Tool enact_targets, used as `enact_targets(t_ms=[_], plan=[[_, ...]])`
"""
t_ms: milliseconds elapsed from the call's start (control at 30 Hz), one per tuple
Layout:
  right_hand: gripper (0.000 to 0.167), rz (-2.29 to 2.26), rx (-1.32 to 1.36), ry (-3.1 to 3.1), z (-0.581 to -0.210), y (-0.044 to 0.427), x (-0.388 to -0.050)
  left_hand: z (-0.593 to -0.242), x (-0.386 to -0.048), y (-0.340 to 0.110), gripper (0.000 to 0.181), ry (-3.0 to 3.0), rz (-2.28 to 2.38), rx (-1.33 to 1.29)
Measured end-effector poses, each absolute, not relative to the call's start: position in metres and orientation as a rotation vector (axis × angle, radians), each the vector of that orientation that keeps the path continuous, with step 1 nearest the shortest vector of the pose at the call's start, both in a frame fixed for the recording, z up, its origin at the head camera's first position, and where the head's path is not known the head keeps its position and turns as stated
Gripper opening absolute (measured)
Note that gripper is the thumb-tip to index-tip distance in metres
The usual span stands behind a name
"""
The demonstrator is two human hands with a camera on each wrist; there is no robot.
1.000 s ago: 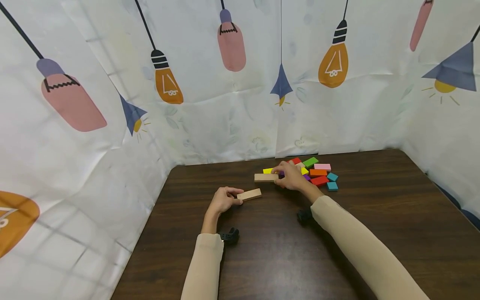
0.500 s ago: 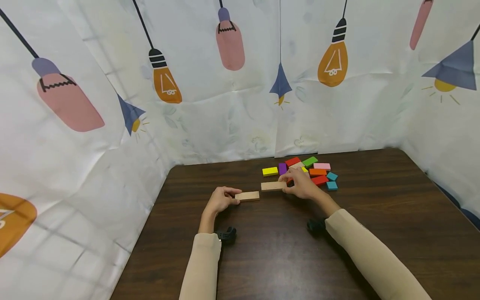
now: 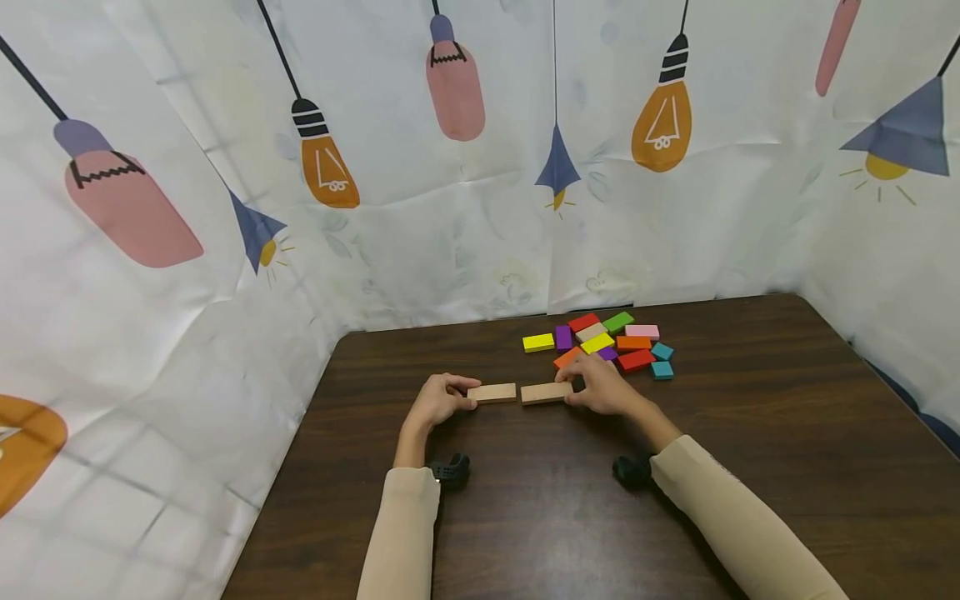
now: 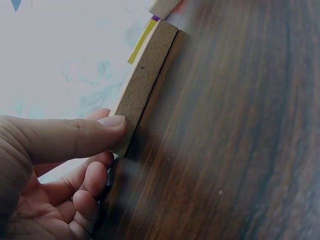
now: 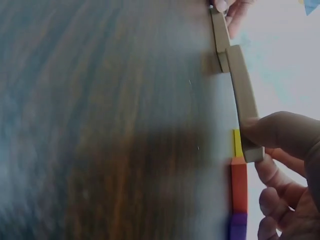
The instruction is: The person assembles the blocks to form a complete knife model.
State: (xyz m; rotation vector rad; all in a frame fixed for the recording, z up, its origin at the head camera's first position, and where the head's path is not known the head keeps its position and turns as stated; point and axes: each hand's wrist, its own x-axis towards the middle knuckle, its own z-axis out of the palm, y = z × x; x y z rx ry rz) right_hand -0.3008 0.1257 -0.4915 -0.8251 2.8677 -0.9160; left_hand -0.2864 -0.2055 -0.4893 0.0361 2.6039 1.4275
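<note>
Between thumb and fingers, my left hand (image 3: 438,402) pinches the left end of a plain wooden block (image 3: 493,393), which lies on the dark table in the left wrist view. My right hand (image 3: 602,387) pinches the right end of a second plain wooden block (image 3: 544,393). In the right wrist view this second block (image 5: 242,90) looks slightly raised off the table. The two blocks are nearly in line end to end, with a narrow gap between them in the head view.
Just behind my right hand, several coloured blocks lie in a loose cluster, among them a yellow block (image 3: 538,342), a red block (image 3: 636,360) and a blue block (image 3: 662,371). A patterned white curtain (image 3: 465,250) hangs behind the dark wooden table (image 3: 525,517).
My right hand has brought its block toward me from beside the coloured cluster, to the right end of the other block. The left block has turned straighter.
</note>
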Motion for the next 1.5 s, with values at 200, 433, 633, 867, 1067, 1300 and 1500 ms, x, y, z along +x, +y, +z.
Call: enact_targets(t_ms=[200,433,633,867,1067,1300,1500], plan=[[0.020,-0.915,-0.773,2.833,-0.4958,0.1210,-0.3014,-0.4896,-0.2867,-0.2082,0.031,2.606,1.421,0.036],[0.022,-0.972,-0.736,2.789,-0.4991,0.1180,-0.3053,-0.4890,-0.2864,-0.2106,0.032,2.613,1.419,0.020],[0.027,-1.036,-0.670,2.715,-0.4987,0.1181,-0.3076,-0.4899,-0.2860,-0.2110,0.032,2.606,1.413,0.014],[0.024,-1.088,-0.567,2.660,-0.4936,0.1198,-0.3080,-0.4890,-0.2864,-0.2110,0.032,2.615,1.410,0.026],[0.020,-1.099,-0.539,2.635,-0.4920,0.1192,-0.3090,-0.4893,-0.2871,-0.2111,0.030,2.620,1.389,0.033],[0.021,-1.117,-0.489,2.611,-0.4920,0.1169,-0.3095,-0.4882,-0.2873,-0.2107,0.028,2.622,1.379,0.035],[0.020,-1.140,-0.471,2.606,-0.4921,0.1146,-0.3094,-0.4877,-0.2873,-0.2113,0.027,2.616,1.379,0.042]])
